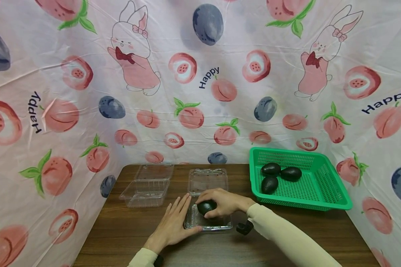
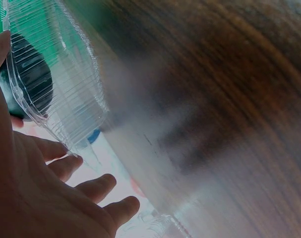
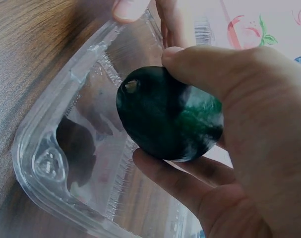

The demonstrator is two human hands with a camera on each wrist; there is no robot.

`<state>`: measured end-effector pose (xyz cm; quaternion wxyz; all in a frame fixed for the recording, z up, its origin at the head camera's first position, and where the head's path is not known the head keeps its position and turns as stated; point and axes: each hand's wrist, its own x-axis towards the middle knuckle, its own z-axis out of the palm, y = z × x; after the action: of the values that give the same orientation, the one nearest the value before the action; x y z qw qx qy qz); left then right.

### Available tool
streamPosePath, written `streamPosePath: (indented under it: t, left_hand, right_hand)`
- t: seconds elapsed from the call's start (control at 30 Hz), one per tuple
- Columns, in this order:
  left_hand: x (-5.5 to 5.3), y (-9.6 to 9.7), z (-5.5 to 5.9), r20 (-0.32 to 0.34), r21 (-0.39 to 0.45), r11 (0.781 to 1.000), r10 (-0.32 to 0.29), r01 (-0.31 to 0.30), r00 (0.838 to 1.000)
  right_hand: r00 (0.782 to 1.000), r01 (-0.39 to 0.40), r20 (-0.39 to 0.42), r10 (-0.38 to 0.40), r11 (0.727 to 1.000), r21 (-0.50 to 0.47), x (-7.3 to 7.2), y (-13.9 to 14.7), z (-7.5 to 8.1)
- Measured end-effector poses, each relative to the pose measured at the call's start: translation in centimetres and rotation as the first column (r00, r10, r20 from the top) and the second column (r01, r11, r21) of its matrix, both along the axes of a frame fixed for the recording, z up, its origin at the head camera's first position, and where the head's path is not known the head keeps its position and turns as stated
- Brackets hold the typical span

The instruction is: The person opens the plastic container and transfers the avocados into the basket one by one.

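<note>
In the head view my right hand grips a dark green avocado over the base of a clear plastic clamshell box, whose lid lies opened behind it. The right wrist view shows thumb and fingers around the avocado, its pale stem end showing, with the box's ribbed wall below. My left hand rests along the box's left side, fingers extended and thumb along the front edge. From the left wrist, the straight fingers lie beside the box wall; the avocado shows through the plastic.
A green plastic basket at the back right holds three avocados. Another opened clear clamshell box stands at the back left. Patterned cloth rises behind and beside the wooden table.
</note>
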<state>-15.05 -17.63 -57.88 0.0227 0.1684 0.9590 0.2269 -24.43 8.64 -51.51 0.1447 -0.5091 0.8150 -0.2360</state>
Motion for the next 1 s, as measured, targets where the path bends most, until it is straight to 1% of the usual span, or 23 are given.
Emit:
streamPosePath:
  t: [0.2,0.4,0.7,1.0]
  left_hand:
    - [0.0,0.0,0.2,0.003,0.000,1.000,0.002,-0.002,1.000]
    - [0.0,0.0,0.2,0.003,0.001,1.000,0.004,-0.004,1.000]
    - [0.0,0.1,0.1,0.009,-0.003,1.000,0.005,-0.005,1.000]
    - [-0.1,0.0,0.1,0.010,-0.010,1.000,0.007,-0.007,1.000]
  right_hand:
    - [1.000,0.011,0.002,-0.011,1.000,-0.023,-0.1,0.6,0.7]
    - [1.000,0.003,0.000,-0.003,0.997,-0.071,-0.1,1.2,1.2]
    - [0.999,0.040,0.020,-0.039,0.996,-0.085,-0.1,2.1,1.8]
    - [0.999,0.048,-0.015,-0.050,0.993,-0.109,0.0,2.9,2.5]
